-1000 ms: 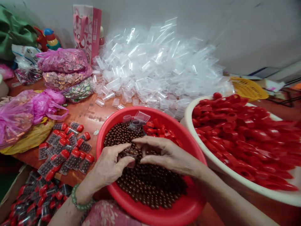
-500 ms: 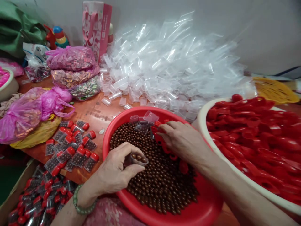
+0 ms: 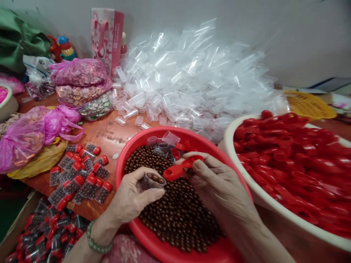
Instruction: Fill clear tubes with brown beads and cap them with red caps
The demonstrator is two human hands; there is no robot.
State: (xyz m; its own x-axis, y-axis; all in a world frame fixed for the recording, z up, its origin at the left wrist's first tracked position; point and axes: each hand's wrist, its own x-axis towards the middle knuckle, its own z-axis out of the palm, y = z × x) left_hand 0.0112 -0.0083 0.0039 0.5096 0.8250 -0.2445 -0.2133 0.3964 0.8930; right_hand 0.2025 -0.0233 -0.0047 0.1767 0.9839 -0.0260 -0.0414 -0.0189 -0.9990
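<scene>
A clear container [image 3: 154, 180] filled with brown balls is held by my left hand [image 3: 134, 195], its open end facing up and right. Just right of it, my right hand [image 3: 214, 179] pinches a red plastic cap piece [image 3: 177, 171] with a ring-shaped end. Both hands are over a red basin [image 3: 153, 132] of shiny brown balls [image 3: 181, 215]. Near the basin's back edge lie several clear empty containers [image 3: 170, 138] and red pieces [image 3: 189, 145].
A white tub [image 3: 230, 137] of red caps stands right. Behind is a heap of clear containers [image 3: 192, 80]. Filled red-capped containers [image 3: 82, 175] lie left, more in a box [image 3: 46, 233] below. Pink bags [image 3: 79, 73], a yellow basket [image 3: 309, 104] and a paper bag [image 3: 105, 40] stand farther back.
My right hand has come away from the red pieces at the basin's back with one red piece, now beside the filled container. The view has shifted slightly.
</scene>
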